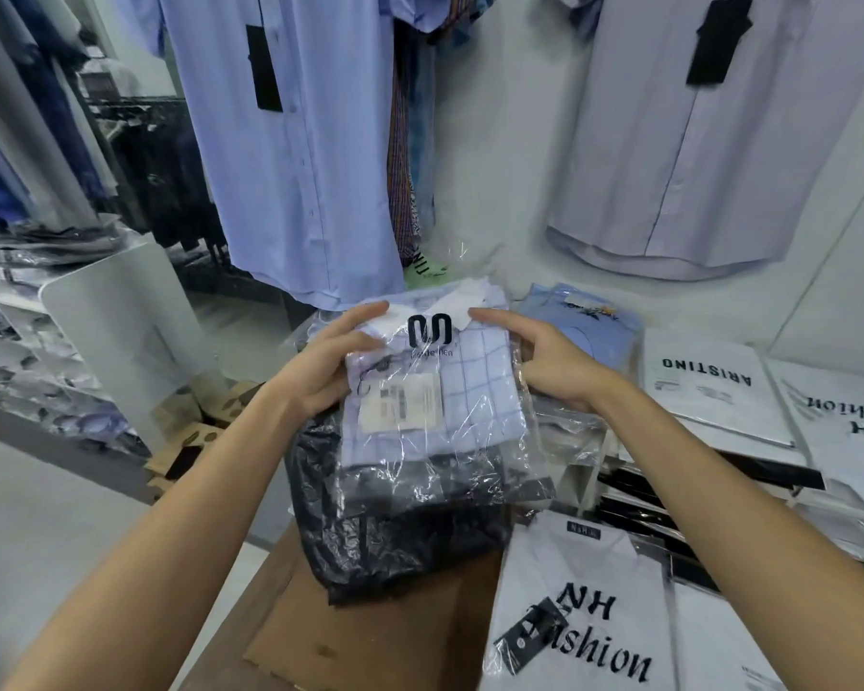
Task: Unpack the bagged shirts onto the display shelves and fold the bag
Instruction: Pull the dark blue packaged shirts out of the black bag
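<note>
Left hand: gripping the left edge of a packed checked shirt, thumb on top near the collar, fingers curled under.
Right hand: pressed against the right edge of the same shirt, forefinger stretched toward the collar; both hands hold it between them.
Shirt: in clear wrap with a black logo and a white label, held level just above the dark plastic bag.
Bag: crumpled on the desk under the hands, mouth open; whether more shirts are left inside, I cannot tell.
Beyond the hands: a stack of wrapped shirts, with a folded blue shirt just right of it.
Right of the hands: flat white packets printed with lettering.
Step in hand: looks like carrying one shirt from the bag to the display stack.
Next move: probably setting it squarely on the stack beyond the fingertips, collar matching the others, then letting go and returning to the bag.
</note>
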